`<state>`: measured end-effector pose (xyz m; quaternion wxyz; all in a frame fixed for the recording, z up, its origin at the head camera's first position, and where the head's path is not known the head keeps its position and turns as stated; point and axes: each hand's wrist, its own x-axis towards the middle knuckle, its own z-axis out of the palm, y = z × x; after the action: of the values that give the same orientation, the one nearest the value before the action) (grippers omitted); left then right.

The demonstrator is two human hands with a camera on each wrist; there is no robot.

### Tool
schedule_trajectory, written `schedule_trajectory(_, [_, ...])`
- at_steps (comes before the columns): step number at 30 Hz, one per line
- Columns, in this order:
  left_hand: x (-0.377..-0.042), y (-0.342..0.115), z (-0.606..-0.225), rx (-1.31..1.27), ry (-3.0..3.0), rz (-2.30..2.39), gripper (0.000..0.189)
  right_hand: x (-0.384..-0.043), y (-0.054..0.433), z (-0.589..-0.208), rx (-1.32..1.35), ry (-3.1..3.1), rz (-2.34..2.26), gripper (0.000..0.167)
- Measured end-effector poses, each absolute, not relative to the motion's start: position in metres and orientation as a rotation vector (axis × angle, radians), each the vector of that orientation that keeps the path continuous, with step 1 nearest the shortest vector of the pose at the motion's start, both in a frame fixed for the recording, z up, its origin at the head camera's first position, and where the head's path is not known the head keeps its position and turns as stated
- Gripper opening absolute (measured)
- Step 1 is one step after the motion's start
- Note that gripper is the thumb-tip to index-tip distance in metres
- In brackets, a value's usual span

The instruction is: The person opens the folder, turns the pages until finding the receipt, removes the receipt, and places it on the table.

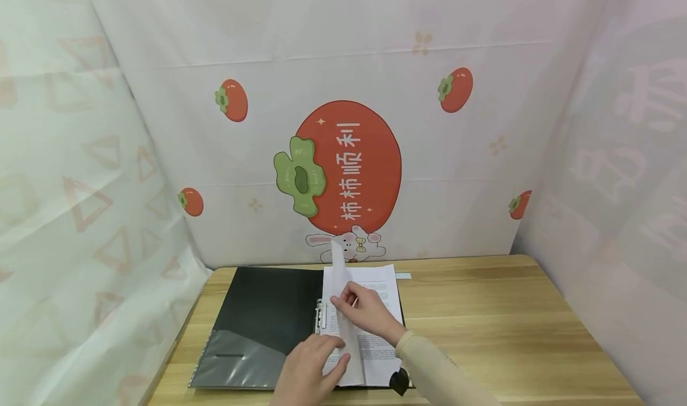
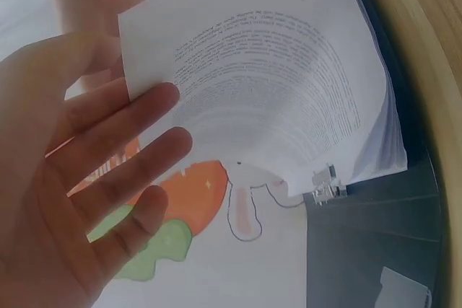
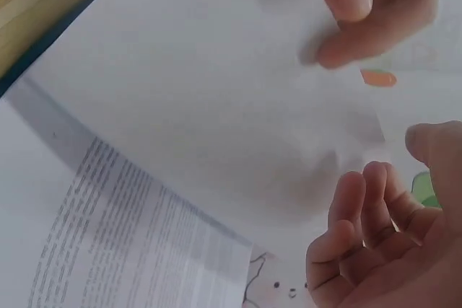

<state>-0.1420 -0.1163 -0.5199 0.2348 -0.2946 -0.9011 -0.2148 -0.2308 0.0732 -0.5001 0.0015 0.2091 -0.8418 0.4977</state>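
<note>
A black ring binder (image 1: 263, 301) lies spread on the table, with printed sheets (image 1: 378, 352) on its right half. One sheet (image 1: 339, 275) stands lifted and curved, its blank side facing the right wrist view. My left hand (image 1: 311, 364) is at the lower part of this sheet, fingers extended and fingertips right at its edge. In the left wrist view the fingers (image 2: 130, 117) are spread beside the page. My right hand (image 1: 370, 312) hovers over the sheets, fingers loosely bent. The right wrist view shows a gap between its thumb (image 3: 426, 142) and fingers, with nothing held.
The binder's metal clip (image 1: 319, 316) is along its spine. A clear pocket (image 1: 241, 358) covers the lower left cover. A pale tab (image 1: 404, 276) sticks out at the upper right. Wooden tabletop (image 1: 499, 328) extends rightward. Printed cloth (image 1: 343, 48) hangs behind.
</note>
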Motion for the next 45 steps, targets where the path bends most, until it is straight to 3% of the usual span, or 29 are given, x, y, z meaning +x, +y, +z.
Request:
schedule_trajectory(6, [-0.138,-0.129,-0.519,-0.569,-2.593,-0.613,0.009,-0.243,0.1,-0.517,0.462,-2.667,1.481,0.024])
schedule_trajectory(19, [-0.138,-0.174,-0.523,-0.015,-2.945,-0.589,0.021,-0.262,0.146,-0.559,0.061,-2.764,1.248,0.012])
schedule_trajectory(25, [-0.137,-0.193,-0.536,0.204,-3.003,-0.622,0.03,-0.26,0.146,-0.57,-0.025,-2.784,1.174,0.034])
schedule_trajectory(34, [-0.145,-0.212,-0.567,0.231,-2.942,-0.574,0.032,-0.257,0.144,-0.576,-0.054,-2.803,1.204,0.053])
schedule_trajectory(40, [-0.152,-0.225,-0.592,0.289,-2.891,-0.538,0.034,-0.257,0.144,-0.579,-0.066,-2.804,1.225,0.057])
schedule_trajectory(45, [-0.15,-0.227,-0.586,0.366,-2.958,-0.585,0.039,-0.257,0.146,-0.581,-0.048,-2.774,1.261,0.053])
